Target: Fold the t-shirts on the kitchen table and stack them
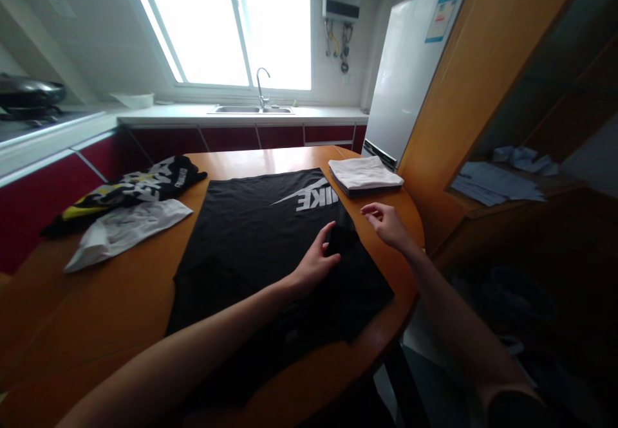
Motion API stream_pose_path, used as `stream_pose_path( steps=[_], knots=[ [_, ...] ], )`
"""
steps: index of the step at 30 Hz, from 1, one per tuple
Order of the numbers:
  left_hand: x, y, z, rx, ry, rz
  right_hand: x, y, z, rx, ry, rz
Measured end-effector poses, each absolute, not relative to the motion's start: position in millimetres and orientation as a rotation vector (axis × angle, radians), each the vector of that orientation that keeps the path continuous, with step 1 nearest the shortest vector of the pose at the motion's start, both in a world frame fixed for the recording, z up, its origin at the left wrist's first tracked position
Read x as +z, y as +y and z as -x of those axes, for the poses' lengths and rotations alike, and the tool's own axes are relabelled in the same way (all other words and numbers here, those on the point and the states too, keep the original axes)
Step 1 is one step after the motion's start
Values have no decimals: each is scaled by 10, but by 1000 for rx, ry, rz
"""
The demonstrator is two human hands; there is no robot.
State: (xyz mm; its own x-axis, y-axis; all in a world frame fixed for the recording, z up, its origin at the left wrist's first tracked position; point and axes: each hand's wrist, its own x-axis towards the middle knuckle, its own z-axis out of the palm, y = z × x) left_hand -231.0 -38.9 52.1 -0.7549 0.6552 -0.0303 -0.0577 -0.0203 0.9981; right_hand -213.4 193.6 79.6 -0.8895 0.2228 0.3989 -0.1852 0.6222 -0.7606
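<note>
A black T-shirt (241,235) with white lettering and a swoosh lies spread flat on the wooden table (140,306), its print upside down to me. My left hand (316,264) is over the right part of the shirt, thumb and fingers apart, holding nothing that I can see. A darker patch of the black cloth shows beside its fingertips; whether they touch it I cannot tell. Just off the shirt's right edge, my right hand (389,225) hovers above the table with loosely bent fingers and nothing visible in them.
A folded stack of white and dark cloth (364,174) sits at the table's back right. On the left lie a crumpled white garment (128,228) and a black, yellow and white printed garment (140,183). Behind are a sink (251,110) and a fridge (410,67).
</note>
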Motion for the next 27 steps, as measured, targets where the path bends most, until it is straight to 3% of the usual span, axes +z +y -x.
stream_pose_path(
  steps=[4,8,19,27],
  knots=[
    [457,-387,2388,1674,2055,-729,527,2104,2402,1137,-2637,-193],
    [401,-382,2446,1659,2037,-770,348,2138,2486,1009,-2706,-407],
    [337,-375,2425,1368,2506,-1190,224,2306,2545,921,-2709,-369],
    [452,-471,2412,679,2891,-1224,154,2248,2596,885,-2654,-244]
  ],
)
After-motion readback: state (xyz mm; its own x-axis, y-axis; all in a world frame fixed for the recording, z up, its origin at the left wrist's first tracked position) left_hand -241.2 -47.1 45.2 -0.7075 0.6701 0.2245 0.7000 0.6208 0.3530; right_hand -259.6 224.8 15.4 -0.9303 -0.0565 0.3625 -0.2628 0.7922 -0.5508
